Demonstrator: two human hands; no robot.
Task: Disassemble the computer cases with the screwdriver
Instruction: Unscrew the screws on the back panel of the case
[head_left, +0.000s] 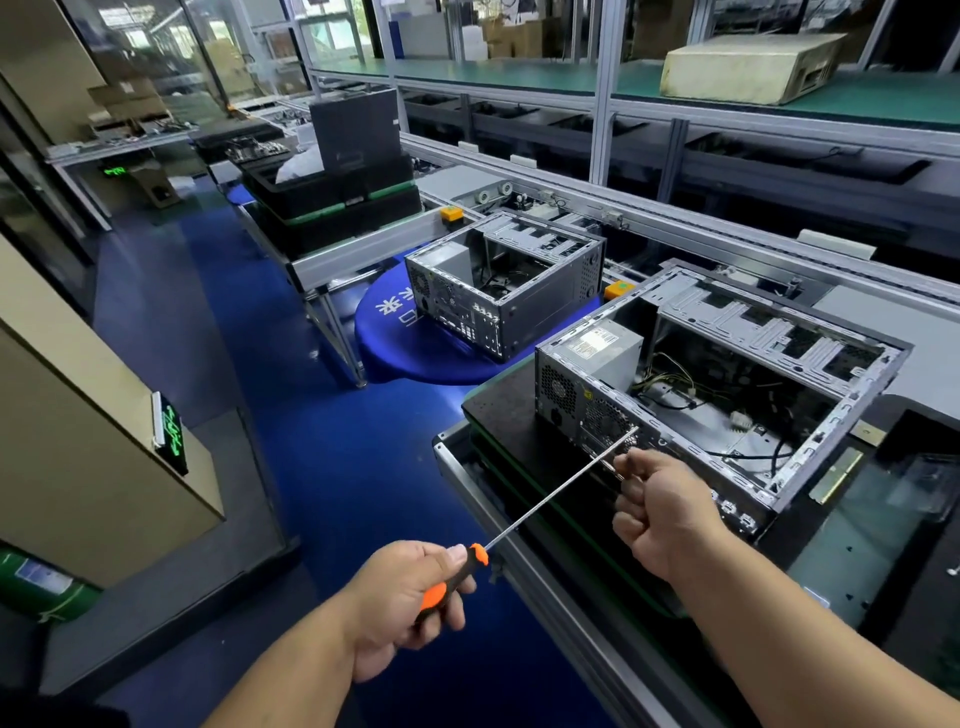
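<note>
Step in hand, as judged: a rear-panel screw on the near computer case (722, 395) is being worked; the side cover is already off, interior exposed, so the job looks partway along on this unit.

The long-shaft screwdriver (545, 501) is held by the left hand (402, 605); fingers and thumb are wrapped round the orange-and-black handle; the forearm comes up from the lower edge of view, wrist roughly straight, shaft angled up and to the right; the tip is set against the case's rear face just beside the fan grille (605, 418); whether the tip is seated in a screw head cannot be told, too small.

The right hand (662, 512) is curled into a loose fist just beside the shaft, near the tip; thumb and forefinger appear to pinch or steady the shaft, though contact cannot be confirmed; the right forearm runs in from the lower right across the bench edge (519, 545).

The near case lies on its side on a black mat (498, 410); power supply (602, 348) at the rear corner, loose cables (670, 384) inside; a second opened case (498, 283) sits further along, well apart, on a blue round surface (395, 332).

Next move, as judged: the tip is to be kept square in the screw, axial pressure applied, handle turned anticlockwise; the loosened screw is to be caught by the right hand; slip risk is noted given the long thin shaft and the shallow angle.
</note>
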